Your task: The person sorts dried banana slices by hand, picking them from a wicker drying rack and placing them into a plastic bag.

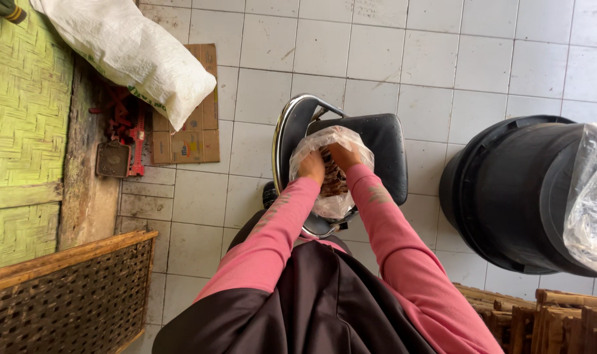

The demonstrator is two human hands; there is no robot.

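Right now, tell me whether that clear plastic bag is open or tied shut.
Open: the clear plastic bag has its mouth spread, held by left hand and right hand.

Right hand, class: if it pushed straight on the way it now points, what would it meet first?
The right hand reaches into the mouth of the clear plastic bag. Going straight on, it would most likely meet the brown contents inside the bag first, then the black chair seat beneath; depth is hard to judge.
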